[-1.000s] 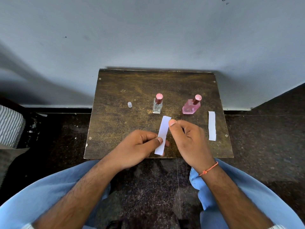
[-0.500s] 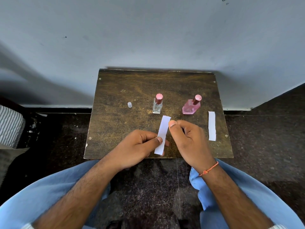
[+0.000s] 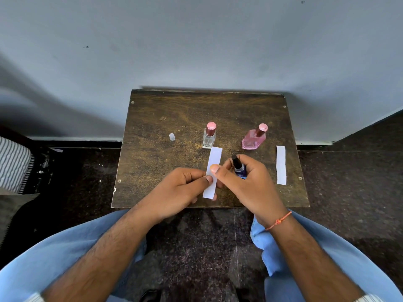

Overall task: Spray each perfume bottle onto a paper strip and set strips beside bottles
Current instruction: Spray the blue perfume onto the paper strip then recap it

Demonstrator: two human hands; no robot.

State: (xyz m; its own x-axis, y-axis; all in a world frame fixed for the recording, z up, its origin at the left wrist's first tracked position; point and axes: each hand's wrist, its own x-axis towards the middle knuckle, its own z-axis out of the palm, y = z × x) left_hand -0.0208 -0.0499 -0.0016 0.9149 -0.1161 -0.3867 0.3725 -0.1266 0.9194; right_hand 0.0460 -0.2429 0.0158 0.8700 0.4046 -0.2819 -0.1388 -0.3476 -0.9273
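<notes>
A paper strip (image 3: pixel 212 171) is being pinched by the left hand (image 3: pixel 181 192) over the worktop (image 3: pixel 157 162), while the right hand (image 3: pixel 246 184) is gripping a small dark blue bottle (image 3: pixel 239 168) beside it. A clear bottle (image 3: pixel 209 136), a pink bottle (image 3: pixel 254 138) and a second strip (image 3: pixel 281 164) are resting farther back.

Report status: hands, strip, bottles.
Left hand pinches paper strip. Right hand grips blue bottle, aimed at strip. Second strip lies right of pink bottle. Nothing in the way.
</notes>
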